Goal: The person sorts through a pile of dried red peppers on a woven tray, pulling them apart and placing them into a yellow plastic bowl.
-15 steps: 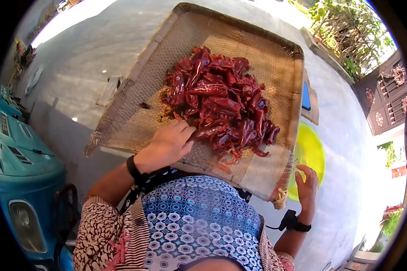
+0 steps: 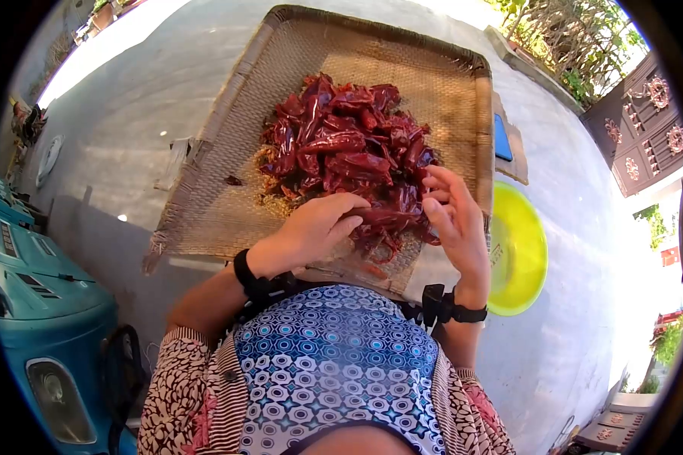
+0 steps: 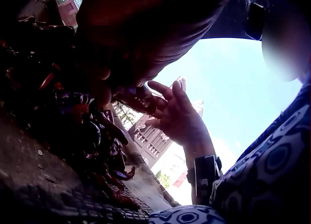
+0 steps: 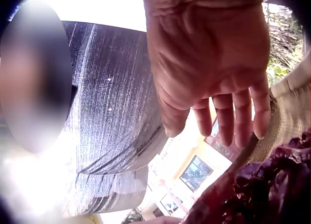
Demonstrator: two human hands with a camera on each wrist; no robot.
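A heap of wrinkled dried red chili peppers (image 2: 341, 144) lies on a woven tray (image 2: 432, 83) in front of me. My left hand (image 2: 307, 235) pinches one red chili pepper (image 2: 391, 217) at the near side of the heap, thumb and fingers at its left end. Close to the other end is my right hand (image 2: 461, 231), its fingers loosely bent and spread. The right wrist view has the palm of this right hand (image 4: 214, 64) facing the camera, fingers extended with nothing between them. Much of the left hand (image 3: 141, 34) is in dark shadow in the left wrist view.
A yellow-green basin (image 2: 527, 254) stands on the ground right of the tray. Beyond it lies a blue flat object (image 2: 502, 138) on a board. A teal vehicle (image 2: 45, 296) is at the left. Loose seeds (image 2: 281, 203) are scattered beside the heap.
My right hand has come up from beside the basin to the right side of the heap. The left hand has moved right and now lifts a chili pepper.
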